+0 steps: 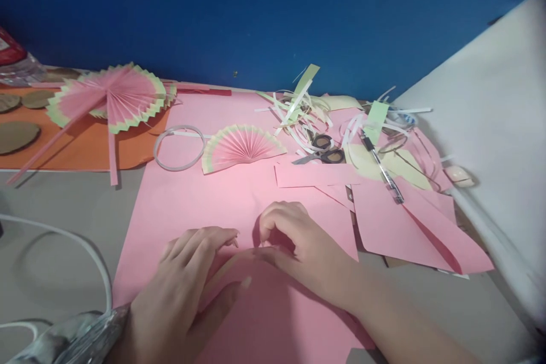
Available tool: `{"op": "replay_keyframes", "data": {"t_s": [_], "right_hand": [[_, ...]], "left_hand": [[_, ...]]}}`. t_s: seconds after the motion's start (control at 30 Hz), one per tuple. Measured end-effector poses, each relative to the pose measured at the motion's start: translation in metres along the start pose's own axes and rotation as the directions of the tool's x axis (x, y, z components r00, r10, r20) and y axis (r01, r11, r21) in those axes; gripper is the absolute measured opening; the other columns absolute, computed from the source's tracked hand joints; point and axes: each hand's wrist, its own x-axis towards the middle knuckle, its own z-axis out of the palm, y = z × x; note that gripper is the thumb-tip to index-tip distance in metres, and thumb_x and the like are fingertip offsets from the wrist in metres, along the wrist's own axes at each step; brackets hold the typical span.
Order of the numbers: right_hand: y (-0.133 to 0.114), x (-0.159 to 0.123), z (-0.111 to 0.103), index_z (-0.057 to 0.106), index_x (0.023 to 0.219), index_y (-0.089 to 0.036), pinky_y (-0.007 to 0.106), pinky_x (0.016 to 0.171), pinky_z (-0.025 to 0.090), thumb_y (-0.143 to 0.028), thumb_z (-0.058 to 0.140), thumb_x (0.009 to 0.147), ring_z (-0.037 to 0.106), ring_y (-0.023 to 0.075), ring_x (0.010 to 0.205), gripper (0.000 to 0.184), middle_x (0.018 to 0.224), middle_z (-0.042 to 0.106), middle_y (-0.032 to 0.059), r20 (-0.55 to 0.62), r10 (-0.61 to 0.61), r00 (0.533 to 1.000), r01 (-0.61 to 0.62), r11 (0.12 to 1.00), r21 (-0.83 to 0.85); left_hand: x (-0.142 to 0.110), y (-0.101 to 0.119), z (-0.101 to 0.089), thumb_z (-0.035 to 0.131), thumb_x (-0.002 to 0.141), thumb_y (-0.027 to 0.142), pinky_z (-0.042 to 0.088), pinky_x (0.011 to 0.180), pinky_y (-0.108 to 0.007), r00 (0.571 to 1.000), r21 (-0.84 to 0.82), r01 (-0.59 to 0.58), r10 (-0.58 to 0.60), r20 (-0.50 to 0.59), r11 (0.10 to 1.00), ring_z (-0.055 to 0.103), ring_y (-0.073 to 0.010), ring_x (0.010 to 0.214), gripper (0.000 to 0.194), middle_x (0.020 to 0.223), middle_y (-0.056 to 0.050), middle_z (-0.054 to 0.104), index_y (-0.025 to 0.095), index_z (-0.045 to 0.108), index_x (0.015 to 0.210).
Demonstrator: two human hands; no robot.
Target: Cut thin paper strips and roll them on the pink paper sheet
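Both my hands rest on a large pink paper sheet (205, 199) that lies on the table in front of me. My left hand (187, 278) presses down on it with fingers bent and the thumb stretched along a fold. My right hand (298, 244) has its fingers curled, pinching the fold of the pink sheet right beside the left fingertips. A small pleated pink half-fan with a pale green edge (241, 147) lies just beyond the hands.
A larger pleated pink fan (113, 95) lies on an orange sheet (81, 145) at back left. A tape ring (179, 148), scissors (322, 151), a pen (381, 168), paper strips (298, 108) and pink offcuts (405, 222) lie behind and right. A white cable (72, 239) curves at left.
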Motion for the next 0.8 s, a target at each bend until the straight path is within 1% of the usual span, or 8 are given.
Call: {"op": "replay_keyframes", "data": {"t_s": [0.07, 0.13, 0.23, 0.47, 0.6, 0.63, 0.7, 0.8], "right_hand": [[-0.003, -0.001, 0.001, 0.052, 0.078, -0.022, 0.029, 0.081, 0.039, -0.019, 0.063, 0.082, 0.050, 0.0139, 0.084, 0.012, 0.084, 0.057, -0.0028, 0.001, -0.011, 1.000, 0.011, 0.998, 0.061], [-0.005, -0.002, 0.002, 0.053, 0.075, -0.021, 0.028, 0.077, 0.040, -0.020, 0.063, 0.081, 0.051, 0.0151, 0.083, 0.012, 0.082, 0.058, -0.0017, -0.004, 0.002, 1.000, -0.001, 0.992, 0.124], [-0.006, -0.001, 0.003, 0.057, 0.075, -0.021, 0.028, 0.076, 0.041, -0.025, 0.060, 0.085, 0.054, 0.0151, 0.082, 0.011, 0.081, 0.060, -0.0015, -0.012, 0.024, 1.000, -0.021, 0.986, 0.167], [0.000, 0.004, 0.005, 0.059, 0.081, -0.020, 0.030, 0.083, 0.040, -0.021, 0.047, 0.092, 0.055, 0.0156, 0.086, 0.017, 0.085, 0.062, 0.0002, -0.104, -0.055, 0.993, 0.057, 0.998, 0.019], [0.009, 0.002, 0.000, 0.056, 0.083, -0.020, 0.028, 0.079, 0.041, -0.022, 0.040, 0.095, 0.056, 0.0145, 0.084, 0.020, 0.086, 0.060, 0.0012, -0.327, 0.003, 0.945, 0.033, 0.994, 0.102], [0.010, 0.002, -0.002, 0.055, 0.084, -0.020, 0.027, 0.079, 0.042, -0.024, 0.039, 0.096, 0.057, 0.0141, 0.084, 0.020, 0.086, 0.060, 0.0013, -0.338, 0.003, 0.941, 0.047, 0.989, 0.140], [0.008, 0.000, -0.003, 0.057, 0.087, -0.020, 0.028, 0.081, 0.042, -0.028, 0.044, 0.094, 0.057, 0.0144, 0.087, 0.017, 0.089, 0.061, 0.0011, -0.255, -0.027, 0.966, 0.075, 0.981, 0.179], [-0.001, -0.001, 0.000, 0.060, 0.087, -0.022, 0.029, 0.083, 0.041, -0.027, 0.051, 0.091, 0.056, 0.0151, 0.087, 0.011, 0.088, 0.062, 0.0002, -0.058, -0.066, 0.996, 0.072, 0.990, 0.124]], "left_hand": [[0.002, 0.003, -0.001, 0.050, 0.088, 0.029, 0.044, 0.080, -0.032, 0.999, -0.060, 0.024, -0.022, 0.027, 0.998, 0.055, -0.0192, 0.095, 0.023, 0.102, -0.002, 0.061, 0.025, 0.049, 0.110], [0.005, 0.006, -0.003, 0.045, 0.090, 0.028, 0.044, 0.073, -0.029, 0.996, -0.114, 0.034, -0.024, 0.084, 0.993, 0.057, -0.0165, 0.081, 0.011, 0.087, 0.000, 0.062, 0.024, 0.055, 0.093], [0.008, 0.009, -0.007, 0.041, 0.091, 0.026, 0.041, 0.066, -0.027, 0.986, -0.154, 0.071, -0.046, 0.162, 0.986, 0.052, -0.0139, 0.066, 0.022, 0.070, 0.002, 0.057, 0.021, 0.053, 0.074], [0.008, 0.008, -0.011, 0.036, 0.093, 0.028, 0.040, 0.065, -0.028, 0.971, -0.093, 0.099, -0.076, 0.225, 0.991, 0.048, -0.0140, 0.063, 0.028, 0.066, 0.003, 0.052, 0.020, 0.046, 0.068], [0.007, 0.007, -0.012, 0.036, 0.092, 0.028, 0.040, 0.066, -0.029, 0.971, -0.108, 0.108, -0.081, 0.226, 0.988, 0.049, -0.0138, 0.064, 0.027, 0.067, 0.002, 0.053, 0.020, 0.047, 0.069], [0.008, 0.008, -0.012, 0.036, 0.092, 0.028, 0.040, 0.066, -0.029, 0.969, -0.106, 0.111, -0.084, 0.232, 0.988, 0.049, -0.0138, 0.064, 0.027, 0.067, 0.002, 0.053, 0.020, 0.047, 0.069], [0.010, 0.009, -0.012, 0.037, 0.092, 0.028, 0.041, 0.066, -0.029, 0.965, -0.108, 0.120, -0.091, 0.245, 0.987, 0.050, -0.0138, 0.064, 0.028, 0.067, 0.002, 0.055, 0.020, 0.050, 0.069], [0.012, 0.011, -0.012, 0.039, 0.092, 0.029, 0.041, 0.069, -0.030, 0.975, -0.171, 0.112, -0.076, 0.208, 0.979, 0.052, -0.0139, 0.067, 0.024, 0.070, 0.002, 0.057, 0.021, 0.055, 0.075]]}}
